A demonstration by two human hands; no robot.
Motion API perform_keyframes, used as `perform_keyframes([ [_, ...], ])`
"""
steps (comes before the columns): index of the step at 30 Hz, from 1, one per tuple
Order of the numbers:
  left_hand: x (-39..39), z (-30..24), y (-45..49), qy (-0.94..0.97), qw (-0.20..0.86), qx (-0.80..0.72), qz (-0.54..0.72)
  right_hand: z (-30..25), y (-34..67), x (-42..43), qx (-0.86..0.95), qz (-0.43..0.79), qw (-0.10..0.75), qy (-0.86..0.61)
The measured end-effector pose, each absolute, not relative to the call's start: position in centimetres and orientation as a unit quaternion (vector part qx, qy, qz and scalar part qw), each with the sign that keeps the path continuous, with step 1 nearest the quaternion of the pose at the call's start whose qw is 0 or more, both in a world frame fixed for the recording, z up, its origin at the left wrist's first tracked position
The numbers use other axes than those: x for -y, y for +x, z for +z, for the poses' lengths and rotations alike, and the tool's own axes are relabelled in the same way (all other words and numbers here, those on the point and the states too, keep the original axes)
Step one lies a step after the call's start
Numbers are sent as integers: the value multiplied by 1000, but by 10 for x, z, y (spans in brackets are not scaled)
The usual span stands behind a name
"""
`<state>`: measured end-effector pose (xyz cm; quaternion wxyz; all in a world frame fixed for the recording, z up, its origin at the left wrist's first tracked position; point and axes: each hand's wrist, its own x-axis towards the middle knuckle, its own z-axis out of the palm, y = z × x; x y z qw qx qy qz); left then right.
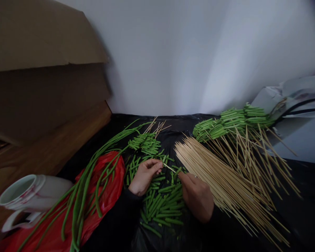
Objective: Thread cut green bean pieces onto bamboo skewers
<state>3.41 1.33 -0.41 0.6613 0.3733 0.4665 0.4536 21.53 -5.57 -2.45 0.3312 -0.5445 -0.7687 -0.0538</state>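
My left hand (145, 176) is closed in a pinch at one end of a thin bamboo skewer (169, 168), above a heap of cut green bean pieces (162, 201). My right hand (196, 196) is closed too, its fingertips at the skewer's other end beside a short bean piece (177, 171). Both hands hover over a black plastic sheet (299, 206). To the right of my right hand lies a big fan of bare bamboo skewers (225, 171).
Long uncut green beans (94, 168) trail over a red plastic bag (107, 196) on the left, next to a white jug (28, 194). Skewered bean rows (231, 122) lie at the back right, another small pile (145, 142) at the back centre. A cardboard box (42, 70) stands left.
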Motion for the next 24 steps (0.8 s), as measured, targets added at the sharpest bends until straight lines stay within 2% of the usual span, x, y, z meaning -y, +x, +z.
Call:
perform_keyframes([
  [7,-13,-4,34,347,699,-454,431,-26,214,57,769,-62,331,-544],
  [24,-8,-3,39,386,693,-461,398,-26,210,59,770,-40,342,-538],
])
